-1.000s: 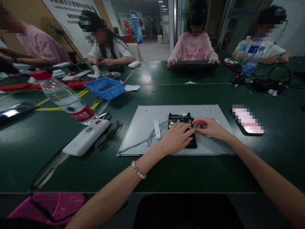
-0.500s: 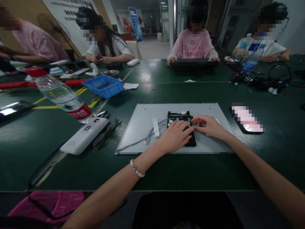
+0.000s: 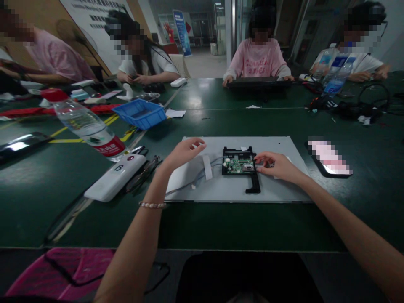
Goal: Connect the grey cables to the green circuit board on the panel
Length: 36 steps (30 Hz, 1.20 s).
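Green board (image 3: 235, 166) in black frame (image 3: 256, 182)
L hand (image 3: 187, 152) loose, fingers bent, over gray panel (image 3: 217, 189); R hand (image 3: 274, 165) by frame's R edge; can't tell if it's gripping

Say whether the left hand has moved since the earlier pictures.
Yes: the left hand has moved left, away from the board on the panel.

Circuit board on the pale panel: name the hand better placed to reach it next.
Probably the right hand: it is beside the black frame bearing the circuit board, while the left hand is farther off.
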Tool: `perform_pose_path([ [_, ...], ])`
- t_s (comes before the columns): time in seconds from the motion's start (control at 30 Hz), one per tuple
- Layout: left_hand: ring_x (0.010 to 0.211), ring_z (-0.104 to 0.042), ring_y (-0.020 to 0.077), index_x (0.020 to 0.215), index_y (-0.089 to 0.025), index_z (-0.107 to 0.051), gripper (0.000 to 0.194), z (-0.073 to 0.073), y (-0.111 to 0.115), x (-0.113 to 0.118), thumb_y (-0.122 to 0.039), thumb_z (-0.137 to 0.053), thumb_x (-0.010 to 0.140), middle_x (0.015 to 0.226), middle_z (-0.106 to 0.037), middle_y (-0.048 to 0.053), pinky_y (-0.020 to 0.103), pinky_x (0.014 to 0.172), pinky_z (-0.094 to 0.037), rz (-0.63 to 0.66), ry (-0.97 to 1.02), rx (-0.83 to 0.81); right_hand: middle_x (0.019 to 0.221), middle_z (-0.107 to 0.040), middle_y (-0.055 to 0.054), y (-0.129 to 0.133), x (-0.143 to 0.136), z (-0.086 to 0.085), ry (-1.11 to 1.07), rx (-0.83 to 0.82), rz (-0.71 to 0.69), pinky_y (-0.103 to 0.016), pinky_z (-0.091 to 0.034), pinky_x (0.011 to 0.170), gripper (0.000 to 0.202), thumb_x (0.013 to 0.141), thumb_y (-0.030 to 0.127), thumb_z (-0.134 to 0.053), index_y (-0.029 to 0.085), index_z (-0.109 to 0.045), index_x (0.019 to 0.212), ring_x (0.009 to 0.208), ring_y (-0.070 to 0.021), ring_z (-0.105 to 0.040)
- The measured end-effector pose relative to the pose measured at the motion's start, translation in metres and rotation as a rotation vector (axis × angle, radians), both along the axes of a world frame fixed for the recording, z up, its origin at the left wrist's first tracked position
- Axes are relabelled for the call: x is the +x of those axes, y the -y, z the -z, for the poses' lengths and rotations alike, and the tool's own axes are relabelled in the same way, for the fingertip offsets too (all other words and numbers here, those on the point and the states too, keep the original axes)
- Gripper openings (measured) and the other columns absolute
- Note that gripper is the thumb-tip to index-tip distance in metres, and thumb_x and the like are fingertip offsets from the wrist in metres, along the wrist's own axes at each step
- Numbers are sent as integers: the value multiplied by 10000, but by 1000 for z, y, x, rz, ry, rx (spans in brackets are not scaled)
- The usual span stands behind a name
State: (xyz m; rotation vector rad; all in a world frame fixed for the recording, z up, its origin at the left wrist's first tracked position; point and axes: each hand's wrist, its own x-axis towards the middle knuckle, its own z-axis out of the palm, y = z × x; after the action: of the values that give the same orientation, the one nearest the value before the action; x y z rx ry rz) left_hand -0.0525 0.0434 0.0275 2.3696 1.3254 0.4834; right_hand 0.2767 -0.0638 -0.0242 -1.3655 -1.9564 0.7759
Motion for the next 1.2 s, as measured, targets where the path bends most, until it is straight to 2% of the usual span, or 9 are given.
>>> perform_pose_path([
  [0.1,835,-594,179,1112,-186,-597,456,3,-3,-10,-525,-517,818,972,-648,48,274,733,-466,128,-34,-244,887,-676,-37,0,-1,2,-18,-13,2,-320,-474,691,367,753,299,-630,223,-607,1111,721,-164,-587],
  [0.2,783,-586,161,999,-176,-642,382,2,-1,-8,-484,-525,806,872,-651,33,259,719,-447,268,-63,-281,808,-670,-36,0,2,-1,-25,-15,29,-311,-476,655,311,761,303,-619,211,-633,1058,694,-168,-594],
  [0.3,741,-568,152,882,-171,-657,333,3,-4,-9,-450,-487,817,794,-638,16,256,710,-429,304,-95,-231,816,-679,-53,-1,12,-2,-15,21,138,-321,-485,654,266,761,318,-617,206,-654,999,700,-182,-613],
  [0.47,734,-563,165,851,-169,-629,257,15,-18,-19,-349,-449,814,782,-617,32,274,711,-419,149,-148,-10,831,-670,-69,-9,36,10,114,101,359,-359,-489,687,204,765,322,-604,195,-667,911,707,-202,-616],
  [0.63,764,-564,180,904,-168,-596,205,23,-20,-20,-289,-472,795,831,-587,59,300,748,-434,141,-248,146,1065,-594,-126,-14,45,19,255,245,426,-406,-487,768,317,787,335,-588,182,-644,1059,792,-223,-608],
  [0.77,906,-579,215,1115,-163,-560,329,24,-13,-15,-335,-464,852,1042,-585,100,347,826,-448,60,-296,223,1185,-562,-131,-19,29,5,300,351,348,-452,-425,938,363,830,297,-548,190,-594,1174,1082,-284,-541],
  [0.9,1136,-495,280,1272,-169,-481,413,25,2,5,-336,-440,896,1276,-499,130,436,950,-393,-12,-296,391,1262,-562,-104,-33,-3,-12,361,347,77,-457,-361,1024,366,861,285,-528,204,-589,1212,1191,-272,-485],
  [1.03,1261,-407,235,1359,-160,-395,464,29,25,38,-367,-398,943,1370,-443,117,402,1047,-330,225,-187,384,1152,-645,-81,-56,-27,-14,416,316,-56,-419,-403,974,286,870,259,-523,225,-665,1116,1096,-257,-552],
  [1.2,1328,-354,194,1326,-172,-459,430,30,40,56,-359,-247,1002,1374,-478,83,386,1108,-267,462,-202,292,1008,-702,-69,-71,-32,-3,428,286,47,-359,-454,854,251,884,211,-483,215,-713,986,935,-231,-619],
])
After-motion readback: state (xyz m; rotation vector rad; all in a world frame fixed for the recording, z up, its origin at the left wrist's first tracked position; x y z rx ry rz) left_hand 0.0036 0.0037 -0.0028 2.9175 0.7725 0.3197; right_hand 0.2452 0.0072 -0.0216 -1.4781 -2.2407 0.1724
